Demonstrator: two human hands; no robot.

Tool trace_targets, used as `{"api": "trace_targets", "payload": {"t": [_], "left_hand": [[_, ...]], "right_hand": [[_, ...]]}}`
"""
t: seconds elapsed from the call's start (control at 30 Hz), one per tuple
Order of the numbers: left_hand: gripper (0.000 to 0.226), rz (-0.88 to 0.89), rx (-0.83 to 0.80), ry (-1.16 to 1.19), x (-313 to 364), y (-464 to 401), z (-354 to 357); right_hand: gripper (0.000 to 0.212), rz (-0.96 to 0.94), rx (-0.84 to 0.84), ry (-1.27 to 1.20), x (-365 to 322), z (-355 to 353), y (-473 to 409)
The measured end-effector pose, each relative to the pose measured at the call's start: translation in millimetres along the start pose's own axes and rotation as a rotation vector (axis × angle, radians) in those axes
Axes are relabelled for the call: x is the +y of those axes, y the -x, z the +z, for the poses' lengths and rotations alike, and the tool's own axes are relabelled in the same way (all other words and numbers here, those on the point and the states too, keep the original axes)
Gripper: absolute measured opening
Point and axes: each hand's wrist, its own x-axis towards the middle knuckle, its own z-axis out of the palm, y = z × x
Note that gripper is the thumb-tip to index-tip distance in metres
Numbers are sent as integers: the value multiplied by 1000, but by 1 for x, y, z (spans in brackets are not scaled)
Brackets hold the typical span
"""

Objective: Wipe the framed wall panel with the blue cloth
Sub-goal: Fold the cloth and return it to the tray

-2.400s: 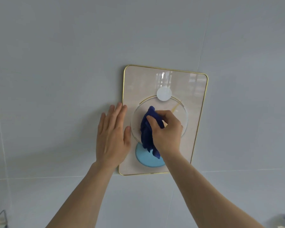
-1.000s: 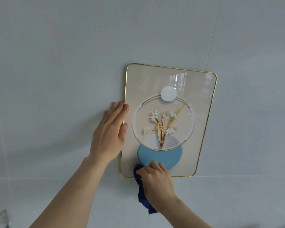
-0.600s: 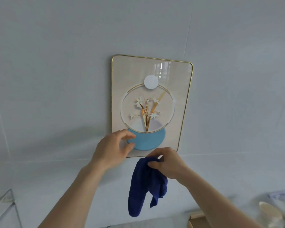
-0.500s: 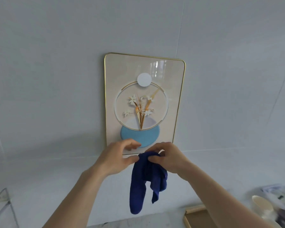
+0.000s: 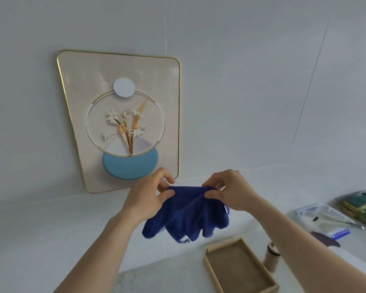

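Nearest: wooden tray [image 5: 240, 269] on the speckled counter [image 5: 163, 278], open side up, nothing visible in it. A small capped bottle [image 5: 272, 255] stands just right of it, partly behind the right forearm.

Mid: both hands are up in front of the wall, off the panel. Left hand [image 5: 148, 197] pinches the top edge of the blue cloth [image 5: 188, 214] between thumb and fingers; right hand [image 5: 230, 191] pinches the same edge a bit further right. The cloth is stretched between them and the rest hangs loose below in folds. Looks like a re-spread or refold to get a flat or fresh face, not a wiping grip.

Right side, further back: clear plastic container [image 5: 323, 218], stack of green-yellow sponges [image 5: 361, 205] beyond it.

Far: framed wall panel [image 5: 123, 119] hangs on the white wall, gold rim, flower motif. Nothing touches it. The cloth sits just below its lower right corner, so it's a short lift to get back on the glass.
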Motion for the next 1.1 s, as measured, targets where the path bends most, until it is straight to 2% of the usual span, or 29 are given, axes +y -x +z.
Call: {"api": "trace_targets", "payload": {"t": [0.2,0.5,0.87,1.1], "left_hand": [[16,2,-29,-71,32,-20,66],[17,-40,-141,-40,57,-49,173],[31,-190,-266,-127,17,-45,314],[19,-247,-279,-174,-16,-30,376]], "right_hand": [[18,48,12,86,67,-26,11],[22,132,-28,153,164,-39,17],[20,294,-124,185,280,21,25],[21,296,-201,216,334,74,32]]}}
